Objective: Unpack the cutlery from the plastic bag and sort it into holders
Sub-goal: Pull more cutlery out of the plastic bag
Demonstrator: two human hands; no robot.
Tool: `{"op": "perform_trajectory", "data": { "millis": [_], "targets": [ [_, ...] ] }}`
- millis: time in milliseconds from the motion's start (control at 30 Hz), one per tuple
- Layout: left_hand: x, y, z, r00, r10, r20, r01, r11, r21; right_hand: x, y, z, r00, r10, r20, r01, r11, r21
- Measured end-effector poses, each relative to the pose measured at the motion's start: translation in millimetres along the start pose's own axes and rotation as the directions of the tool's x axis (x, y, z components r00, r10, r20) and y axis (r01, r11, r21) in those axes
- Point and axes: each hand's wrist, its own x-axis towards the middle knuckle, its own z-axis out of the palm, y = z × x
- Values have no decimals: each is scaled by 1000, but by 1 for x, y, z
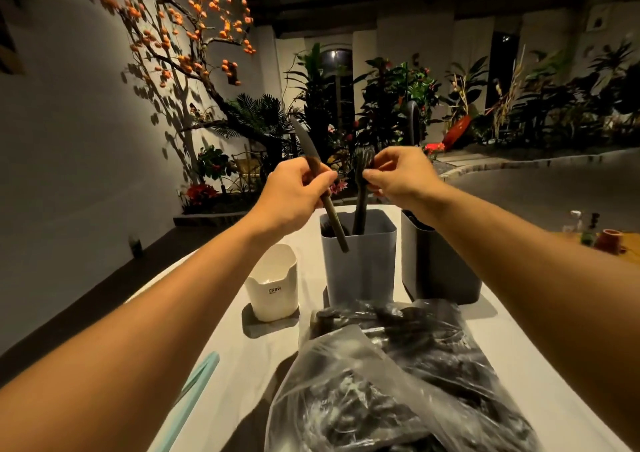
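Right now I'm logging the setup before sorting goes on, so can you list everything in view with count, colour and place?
knife: one, black, held up over the light grey holder, tip up
fork: one, black, handle down in the light grey holder
light grey holder: one, table centre
dark grey holder: one, right of the light grey one
white holder: one, left of the light grey one, on a grey mat
plastic bag: one, clear, near edge, full of black cutlery
table: one, white
teal strip: one, near left edge
plants: many, green with orange and red, behind
left hand: grips the knife
right hand: pinches the fork
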Motion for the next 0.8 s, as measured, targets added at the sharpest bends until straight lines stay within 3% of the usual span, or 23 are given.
{"op": "perform_trajectory", "data": {
  "millis": [133,300,367,467,533,667,800],
  "targets": [
    [0,-9,8,999,-9,40,10,1000,-15,10,33,17,997,33,66,-21,983,-182],
    [-2,-14,20,992,-28,122,26,1000,16,6,41,18,995,12,96,15,962,-272],
    [-4,-11,24,988,-33,151,33,999,5,3,31,9,997,-35,65,46,984,-170],
    [-5,0,32,974,-34,226,45,998,-44,-13,6,-12,969,-99,227,67,987,145],
    [-3,12,42,955,-16,297,58,990,-131,-24,-6,-27,945,-147,291,112,985,134],
    [4,41,73,958,63,280,-14,985,-172,-27,-6,-68,972,-190,140,185,981,50],
    [18,61,103,976,77,203,-44,986,-160,-25,3,-108,989,-133,57,129,989,72]
  ]
}}
